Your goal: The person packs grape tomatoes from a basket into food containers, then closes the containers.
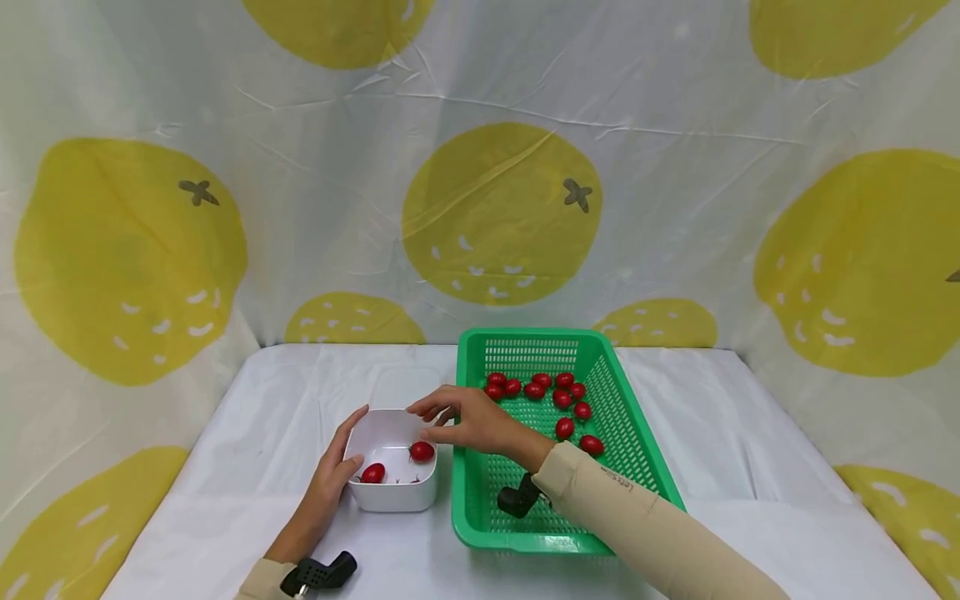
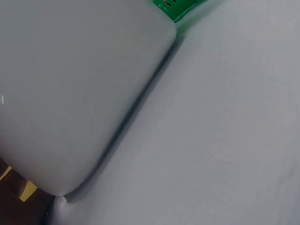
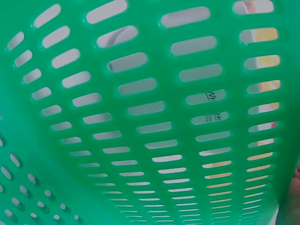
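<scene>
A white square box (image 1: 393,497) stands left of a green basket (image 1: 540,543). Two red cherry tomatoes lie in it, one near its front left (image 1: 372,473) and another by the right wall (image 1: 422,452). My left hand (image 1: 326,477) holds the box at its left side, thumb at the rim. Over the box's right edge is my right hand (image 1: 468,419), fingers bent loosely and thumb just above the right tomato; no tomato shows between them. The left wrist view has a pale box wall (image 2: 79,93) close up; the right wrist view is filled by the basket's slotted wall (image 3: 154,117).
Several more cherry tomatoes (image 1: 562,399) lie in the basket, mostly toward its back. A pale, translucent lid-like piece (image 1: 405,385) lies behind the box. White cloth (image 1: 225,508) covers the table, and a lemon-printed curtain (image 1: 502,100) hangs around it.
</scene>
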A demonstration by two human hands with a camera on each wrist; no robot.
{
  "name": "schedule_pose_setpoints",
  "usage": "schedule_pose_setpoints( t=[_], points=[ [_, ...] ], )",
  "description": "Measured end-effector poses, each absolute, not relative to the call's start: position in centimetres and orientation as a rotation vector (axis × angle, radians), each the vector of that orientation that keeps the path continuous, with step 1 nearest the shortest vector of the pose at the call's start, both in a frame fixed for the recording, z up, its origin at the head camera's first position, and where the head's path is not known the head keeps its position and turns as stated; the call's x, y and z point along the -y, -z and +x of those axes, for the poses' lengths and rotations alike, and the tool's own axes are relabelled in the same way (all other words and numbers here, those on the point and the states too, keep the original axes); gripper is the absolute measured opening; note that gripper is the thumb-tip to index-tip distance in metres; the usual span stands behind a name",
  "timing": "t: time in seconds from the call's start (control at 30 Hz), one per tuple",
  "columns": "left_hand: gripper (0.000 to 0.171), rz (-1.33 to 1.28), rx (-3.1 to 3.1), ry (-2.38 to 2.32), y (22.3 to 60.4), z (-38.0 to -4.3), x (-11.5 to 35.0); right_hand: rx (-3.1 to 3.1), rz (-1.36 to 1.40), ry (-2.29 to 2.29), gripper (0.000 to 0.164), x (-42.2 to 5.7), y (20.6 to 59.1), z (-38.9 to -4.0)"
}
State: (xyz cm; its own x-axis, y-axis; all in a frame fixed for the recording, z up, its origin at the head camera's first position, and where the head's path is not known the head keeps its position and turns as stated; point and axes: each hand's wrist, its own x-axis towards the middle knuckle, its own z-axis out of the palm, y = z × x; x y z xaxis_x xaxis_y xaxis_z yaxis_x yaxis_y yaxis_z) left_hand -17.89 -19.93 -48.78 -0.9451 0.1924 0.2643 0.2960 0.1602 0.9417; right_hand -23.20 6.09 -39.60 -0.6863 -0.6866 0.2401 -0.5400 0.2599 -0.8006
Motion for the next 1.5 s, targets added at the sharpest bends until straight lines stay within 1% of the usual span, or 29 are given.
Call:
schedule_pose_setpoints(
  t=[0.2, 0.57, 0.97, 1.1, 1.23, 1.43, 1.5],
  points=[
    [0.061, -0.479, 2.331, 1.928, 48.8, -17.6, 19.9, -2.289, -1.111, 1.448, 0.032, -6.3, 39.1, -23.4],
    [0.062, -0.475, 2.319, 1.909, 48.8, -17.8, 19.8, -2.307, -1.064, 1.508, 0.027, -8.4, 37.6, -24.3],
    [0.062, -0.504, 2.297, 1.922, 48.9, -18.2, 19.9, -2.346, -0.915, 1.595, 0.036, -11.3, 37.8, -26.5],
    [0.062, -0.482, 2.31, 1.924, 48.9, -18.1, 19.8, -2.335, -0.877, 1.61, 0.038, -12.0, 37.3, -26.4],
    [0.062, -0.475, 2.32, 1.922, 48.9, -18.0, 19.7, -2.417, -0.865, 1.563, 0.037, -12.6, 36.8, -26.2],
    [0.062, -0.469, 2.319, 1.92, 48.7, -18.1, 19.6, -2.517, -0.829, 1.506, 0.036, -13.0, 37.4, -26.9],
    [0.062, -0.458, 2.324, 1.926, 48.7, -18.0, 19.6, -2.551, -0.817, 1.477, 0.037, -13.3, 38.8, -27.9]
  ],
)
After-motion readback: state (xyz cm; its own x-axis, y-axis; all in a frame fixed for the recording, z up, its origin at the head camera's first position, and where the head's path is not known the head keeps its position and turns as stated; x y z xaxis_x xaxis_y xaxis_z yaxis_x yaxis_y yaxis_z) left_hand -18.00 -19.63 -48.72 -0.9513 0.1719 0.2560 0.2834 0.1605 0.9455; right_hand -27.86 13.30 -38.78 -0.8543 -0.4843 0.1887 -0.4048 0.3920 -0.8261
